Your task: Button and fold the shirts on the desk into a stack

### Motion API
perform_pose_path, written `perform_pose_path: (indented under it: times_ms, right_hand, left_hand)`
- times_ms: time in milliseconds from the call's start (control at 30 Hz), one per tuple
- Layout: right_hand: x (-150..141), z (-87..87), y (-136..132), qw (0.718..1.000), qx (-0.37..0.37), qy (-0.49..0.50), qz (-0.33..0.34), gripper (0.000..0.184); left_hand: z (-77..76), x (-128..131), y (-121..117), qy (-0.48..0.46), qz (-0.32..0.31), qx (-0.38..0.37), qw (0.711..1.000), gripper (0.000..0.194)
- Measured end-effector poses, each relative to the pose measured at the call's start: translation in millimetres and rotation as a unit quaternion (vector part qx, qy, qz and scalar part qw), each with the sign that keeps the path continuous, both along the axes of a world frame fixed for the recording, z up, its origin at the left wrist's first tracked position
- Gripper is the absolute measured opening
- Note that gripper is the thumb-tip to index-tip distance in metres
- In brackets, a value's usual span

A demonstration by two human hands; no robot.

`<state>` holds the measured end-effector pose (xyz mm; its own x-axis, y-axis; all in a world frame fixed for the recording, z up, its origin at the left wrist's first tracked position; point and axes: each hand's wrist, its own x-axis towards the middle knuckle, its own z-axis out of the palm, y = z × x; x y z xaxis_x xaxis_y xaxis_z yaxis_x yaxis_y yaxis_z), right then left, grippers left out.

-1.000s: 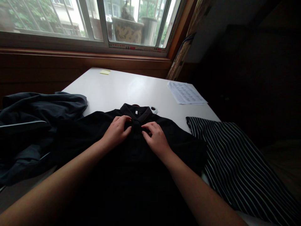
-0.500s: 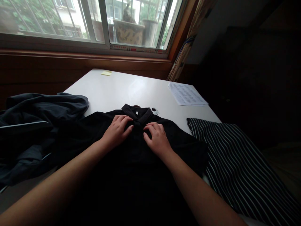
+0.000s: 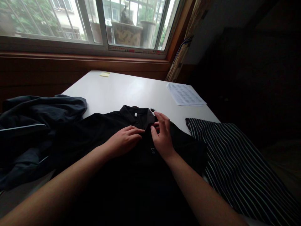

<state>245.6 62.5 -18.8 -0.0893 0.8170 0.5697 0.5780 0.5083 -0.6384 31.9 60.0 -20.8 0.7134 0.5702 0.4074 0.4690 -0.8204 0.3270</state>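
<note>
While right hand (image 3: 162,135) at collar (image 3: 150,117), plant (image 3: 127,16) in outdoor pot (image 3: 128,34).

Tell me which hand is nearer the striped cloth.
Right. The right hand is at the collar of the black shirt, left of the striped cloth; the left hand is farther left, over the shirt's front, with the right hand between it and the cloth.

Printed papers (image 3: 187,94), yellow note (image 3: 104,74), window (image 3: 92,29)
</note>
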Motion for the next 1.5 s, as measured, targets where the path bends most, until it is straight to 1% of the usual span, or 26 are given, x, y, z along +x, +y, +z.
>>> perform_pose_path:
  times_ms: [67,133,167,267,333,433,533,600,700,767,867,967,1067,1133,1233,1333,1400,1500]
  right_hand:
    - [1,-0.3,1,0.998,0.01,-0.034,0.046,0.058]
    - [2,-2.2,3,0.994,-0.003,-0.07,0.086,0.05]
    - [3,-3.5,5,0.993,-0.012,-0.075,0.09,0.045]
    - [6,-7.3,9,0.998,-0.031,-0.041,0.047,0.028]
    - [7,-8.4,11,0.999,-0.036,-0.015,0.017,0.021]
    - [8,-7.5,11,0.999,-0.041,-0.003,0.004,0.018]
    - [8,-6.0,11,0.999,-0.045,-0.003,0.002,0.015]
    - [8,-5.5,10,0.999,-0.046,-0.002,0.003,0.012]
    - [8,-5.5,10,0.999,-0.048,0.002,0.005,0.011]
    - [8,-5.5,9,0.999,-0.05,0.001,0.005,0.011]
    - [8,-5.0,8,0.998,-0.058,-0.007,0.001,0.012]
    - [7,-4.1,7,0.998,-0.065,-0.017,-0.007,0.012]
    - [7,-2.9,6,0.997,-0.066,-0.023,-0.014,0.013]
    - [6,-2.0,5,0.997,-0.065,-0.024,-0.016,0.013]
    - [6,-1.2,4,0.997,-0.065,-0.023,-0.015,0.013]
    - [5,-1.1,4,0.998,-0.063,-0.023,-0.014,0.013]
    - [5,-1.1,4,0.998,-0.056,-0.021,-0.011,0.013]
    - [4,-0.4,5,0.999,-0.039,-0.013,-0.003,0.015]
  left_hand:
    - [-1.0,-1,1,0.004,0.0,0.006,1.0,0.023]
    - [-1.5,-1,2,-0.001,0.001,0.002,1.0,0.022]
    - [-1.4,-1,2,-0.005,0.0,-0.003,1.0,0.02]
    - [0.4,-2,3,-0.033,0.001,-0.031,0.999,0.015]
    - [2.0,-2,3,-0.06,0.019,-0.058,0.996,0.013]
    - [3.8,-5,5,-0.097,0.084,-0.1,0.987,0.015]
    - [4.8,-8,10,-0.108,0.142,-0.119,0.977,0.014]
    - [5.6,-11,15,-0.112,0.166,-0.14,0.97,0.013]
    - [7.6,-15,24,-0.117,0.199,-0.181,0.956,0.019]
    - [10.4,-18,30,-0.1,0.21,-0.184,0.955,0.025]
    - [19.3,-22,39,-0.029,0.2,-0.147,0.968,0.031]
    - [31.7,-20,47,0.077,0.162,-0.073,0.981,0.028]
    - [39.4,-12,55,0.157,0.151,-0.004,0.976,0.03]
    - [38.9,-7,61,0.182,0.159,0.007,0.97,0.031]
    - [32.1,-4,68,0.186,0.167,-0.009,0.968,0.025]
    - [25.5,-7,74,0.157,0.162,-0.016,0.974,0.017]
    - [23.9,-10,78,0.127,0.153,-0.029,0.98,0.014]
    - [26.3,-14,79,0.091,0.142,-0.058,0.984,0.013]
